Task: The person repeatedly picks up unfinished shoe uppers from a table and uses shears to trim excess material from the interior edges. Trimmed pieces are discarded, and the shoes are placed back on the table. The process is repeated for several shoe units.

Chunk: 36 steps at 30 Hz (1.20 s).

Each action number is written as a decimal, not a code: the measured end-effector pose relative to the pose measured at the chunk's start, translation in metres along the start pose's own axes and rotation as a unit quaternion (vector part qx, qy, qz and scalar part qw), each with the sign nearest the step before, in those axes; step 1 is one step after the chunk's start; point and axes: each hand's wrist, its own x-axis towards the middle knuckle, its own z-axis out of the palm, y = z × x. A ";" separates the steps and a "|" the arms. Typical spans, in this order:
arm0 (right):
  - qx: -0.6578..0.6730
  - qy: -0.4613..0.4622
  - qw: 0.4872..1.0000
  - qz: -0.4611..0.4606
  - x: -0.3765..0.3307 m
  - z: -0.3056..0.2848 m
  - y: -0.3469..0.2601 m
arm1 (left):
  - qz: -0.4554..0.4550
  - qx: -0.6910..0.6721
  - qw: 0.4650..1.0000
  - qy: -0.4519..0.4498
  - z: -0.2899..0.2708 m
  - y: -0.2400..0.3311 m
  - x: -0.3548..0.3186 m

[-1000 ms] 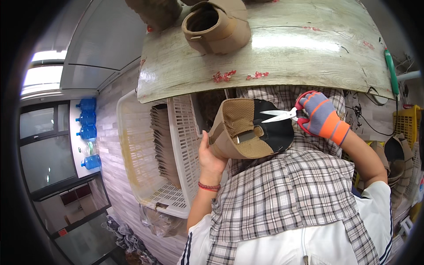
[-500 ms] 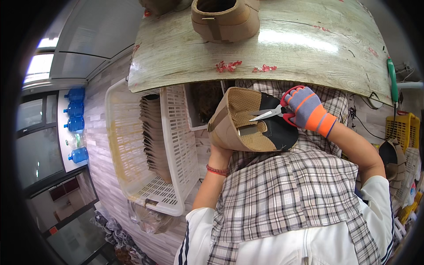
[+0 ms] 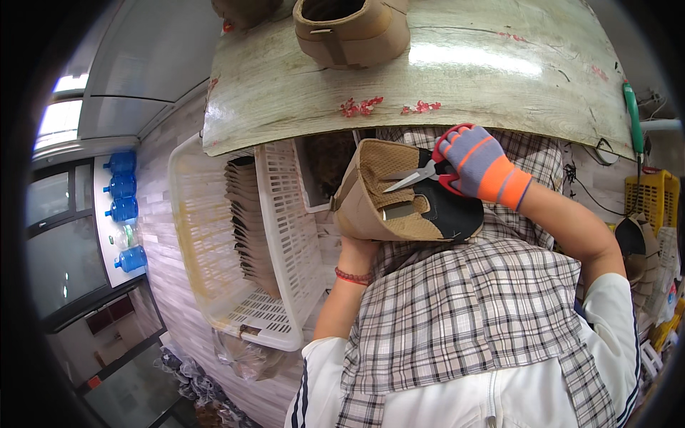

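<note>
A tan shoe upper with a mesh lining and a black toe area is held over my lap. My left hand grips it from below on its near left side, with most fingers hidden behind it. Red-handled scissors are in my right hand, which wears a grey and orange glove. Their blades stand apart and point left over the upper's inner side. Whether the blades touch the lining, I cannot tell.
Ahead is a wood-patterned table bearing another tan shoe upper. To the left stands a white plastic basket holding a row of stacked tan pieces. A yellow crate is at the right, and blue water bottles line the far left.
My right hand has moved left with the scissors, bringing the blades farther over the upper's inner side. The blades are spread wider. My left hand keeps its grip on the upper.
</note>
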 end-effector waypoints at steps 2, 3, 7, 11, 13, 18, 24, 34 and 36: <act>-0.027 -0.013 1.000 -0.006 0.010 -0.001 -0.005 | -0.035 -0.065 0.997 0.021 -0.013 -0.004 -0.003; -0.042 -0.022 0.999 -0.010 0.012 0.000 -0.005 | -0.046 -0.083 0.995 0.029 -0.014 -0.005 -0.005; -0.039 0.021 0.998 -0.044 0.015 0.007 -0.002 | -0.049 -0.070 0.996 0.039 -0.009 -0.001 -0.008; -0.055 -0.001 0.998 -0.029 0.012 -0.003 0.001 | -0.053 -0.093 0.993 0.045 -0.013 -0.002 -0.007; -0.060 -0.029 0.998 0.000 0.009 -0.006 0.008 | -0.056 -0.123 0.990 0.046 -0.009 -0.002 -0.004; 0.046 0.049 0.997 -0.047 0.010 -0.011 0.008 | -0.018 -0.052 0.998 0.016 0.006 0.008 -0.004; 0.005 -0.013 1.000 -0.002 0.016 0.000 0.004 | -0.021 -0.028 0.999 0.025 -0.001 0.003 -0.002; 0.148 0.007 0.986 0.071 -0.040 -0.019 -0.004 | -0.055 0.100 0.992 -0.051 -0.071 0.010 -0.006; 0.171 -0.050 0.982 0.061 -0.050 -0.015 -0.011 | -0.190 0.031 0.981 -0.033 -0.083 0.019 -0.015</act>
